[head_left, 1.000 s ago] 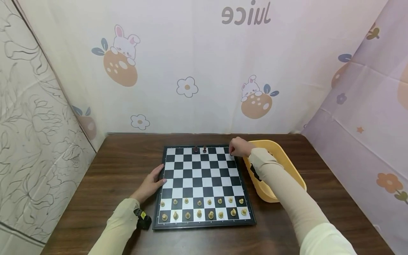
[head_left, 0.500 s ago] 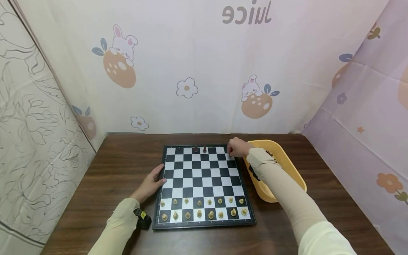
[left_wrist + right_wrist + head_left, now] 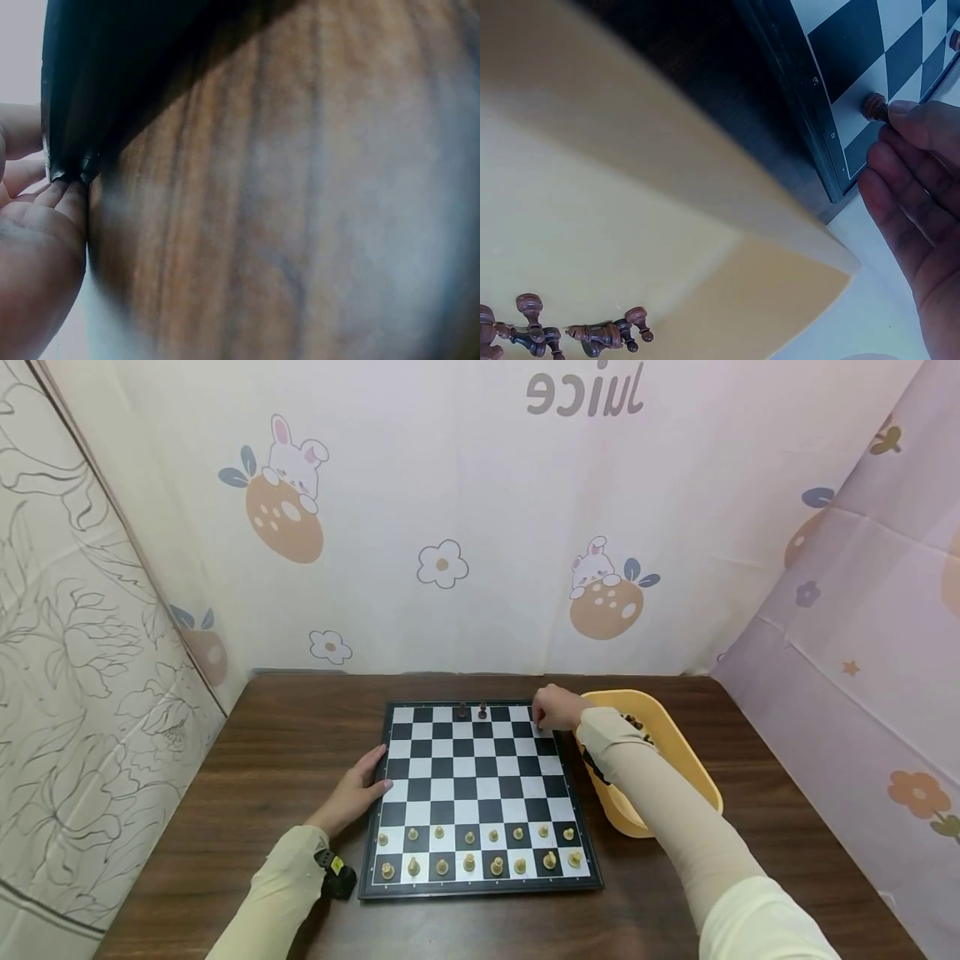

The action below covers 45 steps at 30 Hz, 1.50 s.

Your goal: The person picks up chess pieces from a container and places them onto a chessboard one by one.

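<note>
A black-and-white chessboard (image 3: 464,767) lies on the table. At its left edge rests my left hand (image 3: 351,795), thumb on the rim and fingers spread along the side. My right hand (image 3: 558,706) is over the far right corner, where thumb and fingertips pinch a dark brown chess piece (image 3: 874,107). Its base shows over a white square near the edge; its top is hidden by the thumb. Two dark pieces, one a brown chess piece (image 3: 482,711), stand on the far row. Light chess pieces (image 3: 468,862) fill the two near rows.
A yellow plastic tub (image 3: 686,758) stands right of the board, under my right forearm. Several dark chess pieces (image 3: 600,335) lie loose inside it. Brown wooden tabletop (image 3: 300,727) surrounds the board, with a printed curtain (image 3: 375,485) behind.
My right hand has shifted slightly left and inward over the board's far right corner, showing more of the pieces in the tub. The left hand stays in place.
</note>
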Tool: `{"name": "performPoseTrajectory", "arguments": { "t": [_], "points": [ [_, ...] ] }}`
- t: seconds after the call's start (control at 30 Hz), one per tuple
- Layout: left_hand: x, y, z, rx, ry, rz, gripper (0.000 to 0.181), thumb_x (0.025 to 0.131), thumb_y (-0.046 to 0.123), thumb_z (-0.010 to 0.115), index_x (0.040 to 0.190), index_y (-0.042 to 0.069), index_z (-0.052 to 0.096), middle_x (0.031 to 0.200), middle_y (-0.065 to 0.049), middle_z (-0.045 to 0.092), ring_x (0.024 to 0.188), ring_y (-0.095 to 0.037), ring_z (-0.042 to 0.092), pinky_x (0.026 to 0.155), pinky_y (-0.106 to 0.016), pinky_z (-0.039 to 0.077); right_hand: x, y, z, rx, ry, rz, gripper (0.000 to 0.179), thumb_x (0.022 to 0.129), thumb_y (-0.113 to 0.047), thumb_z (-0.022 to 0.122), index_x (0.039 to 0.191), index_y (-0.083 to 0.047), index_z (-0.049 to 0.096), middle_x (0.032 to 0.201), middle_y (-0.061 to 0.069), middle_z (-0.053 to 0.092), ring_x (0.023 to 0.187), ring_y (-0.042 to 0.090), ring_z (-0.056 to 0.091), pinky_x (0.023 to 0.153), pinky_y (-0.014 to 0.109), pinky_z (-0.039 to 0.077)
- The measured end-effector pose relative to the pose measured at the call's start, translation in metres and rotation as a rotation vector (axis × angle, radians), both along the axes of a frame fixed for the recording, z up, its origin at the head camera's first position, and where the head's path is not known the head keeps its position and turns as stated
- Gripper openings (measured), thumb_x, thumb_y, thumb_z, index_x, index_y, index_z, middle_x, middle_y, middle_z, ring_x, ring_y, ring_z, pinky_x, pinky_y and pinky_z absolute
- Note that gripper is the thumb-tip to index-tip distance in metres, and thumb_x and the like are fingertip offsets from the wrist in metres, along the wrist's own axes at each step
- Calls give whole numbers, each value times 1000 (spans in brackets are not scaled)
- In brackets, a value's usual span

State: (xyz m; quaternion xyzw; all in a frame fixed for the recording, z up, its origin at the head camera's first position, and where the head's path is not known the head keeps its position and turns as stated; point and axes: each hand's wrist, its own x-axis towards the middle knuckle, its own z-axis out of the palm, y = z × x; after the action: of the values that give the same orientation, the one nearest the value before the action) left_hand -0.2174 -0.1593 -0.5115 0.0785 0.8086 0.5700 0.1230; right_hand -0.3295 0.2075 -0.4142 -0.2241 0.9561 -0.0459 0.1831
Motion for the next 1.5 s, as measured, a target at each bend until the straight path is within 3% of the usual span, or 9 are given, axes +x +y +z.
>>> {"name": "performPoseTrajectory", "arguments": {
  "t": [0.4, 0.7, 0.8, 1.0, 1.33, 1.5],
  "points": [
    [1, 3, 1, -9, -3, -13, 66, 96, 5, 55, 151, 4, 20, 157, -19, 11, 143, -35, 13, 113, -46, 17, 1, 3, -5, 25, -18, -14, 10, 83, 1, 69, 87, -7, 73, 83, 5, 66, 71, 16, 59, 65, 26, 54],
    [4, 3, 0, 0, 95, -31, 66, 95, 11, 58, 150, 1, 23, 154, -25, 16, 140, -41, 17, 111, -49, 20, 0, 9, -2, -7, 13, -25, 12, 80, 1, 72, 89, -7, 74, 86, 5, 68, 73, 17, 60, 68, 29, 54],
    [3, 3, 0, -3, 68, -25, 65, 95, 9, 57, 150, 2, 23, 155, -23, 15, 141, -40, 16, 112, -48, 19, 0, 13, 1, -22, 41, -19, 11, 81, -1, 71, 90, -6, 74, 86, 5, 68, 73, 17, 60, 68, 29, 54],
    [0, 3, 1, -16, -3, -14, 65, 96, 5, 54, 151, 3, 20, 157, -21, 11, 142, -37, 13, 113, -47, 17, 2, 19, 12, -34, 81, -8, 9, 83, -8, 71, 91, -6, 74, 85, 4, 66, 71, 17, 57, 66, 29, 52],
    [0, 1, 0, -34, 6, -17, 66, 96, 5, 55, 152, 4, 19, 157, -20, 11, 142, -36, 12, 113, -47, 16, 11, 43, 33, -135, 201, 22, 8, 84, -10, 68, 89, -5, 72, 79, 2, 64, 70, 18, 54, 63, 32, 49],
    [0, -1, -1, -36, 4, -16, 67, 96, 7, 55, 152, 4, 19, 157, -20, 11, 143, -36, 12, 113, -48, 16, 19, 64, 43, -171, 245, 7, 9, 83, -10, 67, 88, -4, 70, 81, 4, 64, 74, 20, 56, 68, 38, 50]
  ]
}}
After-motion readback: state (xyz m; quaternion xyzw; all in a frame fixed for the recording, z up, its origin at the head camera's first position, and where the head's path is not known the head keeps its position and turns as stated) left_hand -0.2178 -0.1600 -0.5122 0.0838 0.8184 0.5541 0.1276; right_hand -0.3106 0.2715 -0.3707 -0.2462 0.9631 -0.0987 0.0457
